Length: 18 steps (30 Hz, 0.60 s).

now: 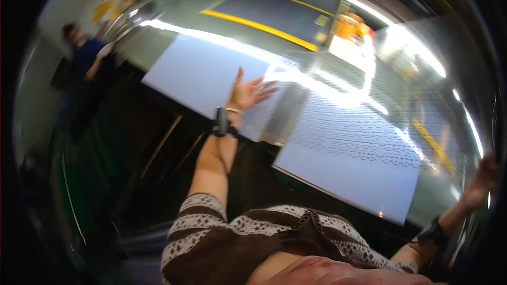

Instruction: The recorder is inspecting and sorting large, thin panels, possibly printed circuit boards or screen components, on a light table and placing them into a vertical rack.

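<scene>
My left hand (248,94) lies flat with fingers spread on a large pale sheet (200,74) that rests on a long shiny metal surface (338,100). A dark band wraps that wrist. At the far right edge my right hand (483,179) reaches out with fingers loosely curled near the metal surface's end; it is blurred and holds nothing I can see. A second pale sheet (359,179) with rows of small perforations lies between the two hands.
Another person in a blue top (84,55) stands at the far left. A dark drop with green framing (105,153) lies below the sheets. Yellow floor lines (259,26) and an orange object (351,24) sit beyond.
</scene>
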{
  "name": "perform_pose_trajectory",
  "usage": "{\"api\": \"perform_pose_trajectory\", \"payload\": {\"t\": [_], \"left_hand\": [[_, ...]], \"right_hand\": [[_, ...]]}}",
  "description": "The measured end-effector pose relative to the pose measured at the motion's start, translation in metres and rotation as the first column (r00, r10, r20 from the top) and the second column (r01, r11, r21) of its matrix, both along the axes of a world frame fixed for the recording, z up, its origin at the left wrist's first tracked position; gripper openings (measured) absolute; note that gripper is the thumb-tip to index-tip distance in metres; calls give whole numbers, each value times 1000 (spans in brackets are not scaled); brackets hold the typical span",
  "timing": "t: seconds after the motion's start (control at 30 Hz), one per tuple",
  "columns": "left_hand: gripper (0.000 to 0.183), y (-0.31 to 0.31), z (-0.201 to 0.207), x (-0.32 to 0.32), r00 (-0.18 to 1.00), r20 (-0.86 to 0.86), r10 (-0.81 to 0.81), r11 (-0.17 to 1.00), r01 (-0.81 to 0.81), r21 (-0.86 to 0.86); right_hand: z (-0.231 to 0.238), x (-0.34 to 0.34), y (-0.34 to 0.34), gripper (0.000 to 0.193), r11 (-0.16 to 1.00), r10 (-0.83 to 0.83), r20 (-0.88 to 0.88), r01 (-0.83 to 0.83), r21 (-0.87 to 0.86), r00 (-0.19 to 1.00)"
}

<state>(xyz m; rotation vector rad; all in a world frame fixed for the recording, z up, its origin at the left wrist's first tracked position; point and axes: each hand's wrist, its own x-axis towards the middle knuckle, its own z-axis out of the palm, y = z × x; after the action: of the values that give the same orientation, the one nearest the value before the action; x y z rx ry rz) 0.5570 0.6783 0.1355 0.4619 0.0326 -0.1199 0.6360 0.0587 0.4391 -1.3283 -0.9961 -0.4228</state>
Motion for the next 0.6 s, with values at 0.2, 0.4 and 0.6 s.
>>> {"api": "perform_pose_trajectory", "payload": {"t": [0.2, 0.4, 0.6], "left_hand": [[32, -8, 5, 12, 969, -244, 38, 664, 158, 731], [29, -26, 24, 56, 869, -464, -172, 298, 495, 816], [24, -57, 12, 106, 954, -255, 159, 281, 204, 938]], "right_hand": [[-183, -82, -43, 61, 870, -493, -582, 374, -322, 646], [-280, -117, -39, 20, 629, -777, -586, 246, -737, 230], [-289, -125, -61, 9, 752, -642, -738, 364, -550, 209]]}}
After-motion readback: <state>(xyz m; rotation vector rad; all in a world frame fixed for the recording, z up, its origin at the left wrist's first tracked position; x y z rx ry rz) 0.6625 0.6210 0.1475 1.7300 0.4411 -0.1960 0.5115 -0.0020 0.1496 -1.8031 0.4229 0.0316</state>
